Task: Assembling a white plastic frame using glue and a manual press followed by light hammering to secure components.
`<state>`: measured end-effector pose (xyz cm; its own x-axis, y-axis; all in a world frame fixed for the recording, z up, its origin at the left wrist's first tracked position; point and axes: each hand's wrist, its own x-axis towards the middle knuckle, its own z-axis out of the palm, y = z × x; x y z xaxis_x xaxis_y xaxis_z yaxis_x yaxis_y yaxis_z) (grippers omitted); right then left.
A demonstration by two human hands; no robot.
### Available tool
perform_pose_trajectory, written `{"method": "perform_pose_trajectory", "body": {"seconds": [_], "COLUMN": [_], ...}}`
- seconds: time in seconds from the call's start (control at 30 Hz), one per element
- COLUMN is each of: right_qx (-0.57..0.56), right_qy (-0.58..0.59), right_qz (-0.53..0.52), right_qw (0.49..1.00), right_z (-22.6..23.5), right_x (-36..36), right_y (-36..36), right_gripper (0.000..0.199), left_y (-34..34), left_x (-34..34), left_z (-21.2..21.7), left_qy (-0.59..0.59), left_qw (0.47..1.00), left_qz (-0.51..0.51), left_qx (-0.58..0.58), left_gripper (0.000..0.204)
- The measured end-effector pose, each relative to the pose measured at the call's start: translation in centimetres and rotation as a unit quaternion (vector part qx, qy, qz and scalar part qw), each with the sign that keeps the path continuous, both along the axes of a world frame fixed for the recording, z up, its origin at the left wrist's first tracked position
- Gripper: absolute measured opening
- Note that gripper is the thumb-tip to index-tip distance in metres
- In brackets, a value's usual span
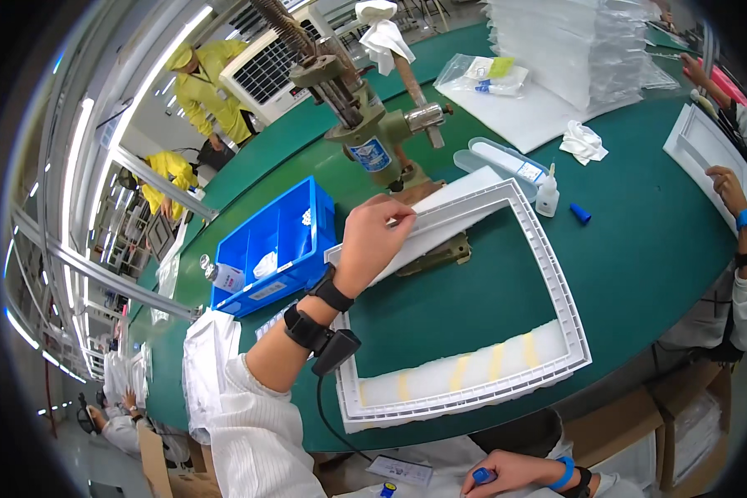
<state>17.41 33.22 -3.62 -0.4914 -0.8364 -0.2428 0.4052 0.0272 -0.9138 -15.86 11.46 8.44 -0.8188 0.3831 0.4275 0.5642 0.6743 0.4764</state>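
White frame (548,270), partly hidden by left hand (378,241)

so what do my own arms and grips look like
The left grip is ungloved, its forearm in a ribbed white sleeve, with two black straps and a black box trailing a dark cable. The right grip is ungloved too, with a blue wristband, a black band and a white cuff.

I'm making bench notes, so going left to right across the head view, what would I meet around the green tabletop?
Blue divided bin, left hand, white dropper bottle, blue cap, co-worker's white frame.
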Motion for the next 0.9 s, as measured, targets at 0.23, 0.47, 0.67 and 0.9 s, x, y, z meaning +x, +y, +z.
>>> {"method": "perform_pose_trajectory", "body": {"seconds": [0.23, 0.47, 0.67, 0.9], "right_qx": [-0.017, 0.008, 0.028, 0.041], "right_qy": [-0.002, -0.018, -0.047, -0.084], "right_qz": [-0.001, 0.009, 0.017, -0.017], "right_qw": [1.0, 1.0, 0.998, 0.995], "right_z": [0.9, 1.2, 0.8, 3.5], "right_x": [-0.5, 0.1, 0.4, 0.6], "right_y": [-0.1, -0.6, -0.9, -1.4], "right_gripper": [0.022, 0.02, 0.018, 0.014], "left_y": [0.1, -0.9, -0.4, -1.7], "left_x": [0.4, 0.5, 0.3, 1.7], "left_z": [-1.1, -1.6, -1.8, -0.7], "left_qy": [0.106, 0.226, 0.265, 0.229], "left_qw": [0.993, 0.949, 0.921, 0.94], "left_qz": [-0.026, -0.061, -0.105, -0.085], "left_qx": [-0.046, -0.21, -0.264, -0.237], "left_gripper": [0.011, 0.008, 0.003, 0.007]}}
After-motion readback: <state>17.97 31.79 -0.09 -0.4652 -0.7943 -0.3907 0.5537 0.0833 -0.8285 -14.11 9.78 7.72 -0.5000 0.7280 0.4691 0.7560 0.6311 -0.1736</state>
